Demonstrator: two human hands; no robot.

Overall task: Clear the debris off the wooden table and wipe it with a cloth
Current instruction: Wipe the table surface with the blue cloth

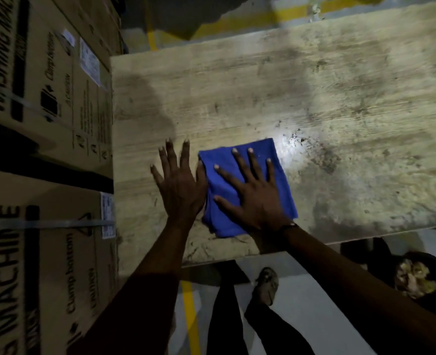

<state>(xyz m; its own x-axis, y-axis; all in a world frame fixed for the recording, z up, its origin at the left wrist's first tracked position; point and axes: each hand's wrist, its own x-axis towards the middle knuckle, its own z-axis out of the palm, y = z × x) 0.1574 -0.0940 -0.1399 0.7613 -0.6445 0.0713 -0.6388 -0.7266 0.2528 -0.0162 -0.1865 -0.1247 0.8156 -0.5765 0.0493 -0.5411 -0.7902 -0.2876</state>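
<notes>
A folded blue cloth [275,180] lies flat near the front left of the wooden table [314,85]. My right hand [252,193] presses down on the cloth with fingers spread straight. My left hand [178,180] lies flat on the bare wood just left of the cloth, its thumb touching the cloth's left edge. Small dark specks of debris [295,139] sit in a bright patch of light just beyond the cloth's far right corner. The tabletop is stained and grimy further right.
Stacked cardboard washing-machine boxes [45,124] stand tight against the table's left edge. A dark bucket [416,278] holding scraps sits on the floor below the front right edge. My legs and one foot [266,283] show under the table front, beside a yellow floor line [191,316].
</notes>
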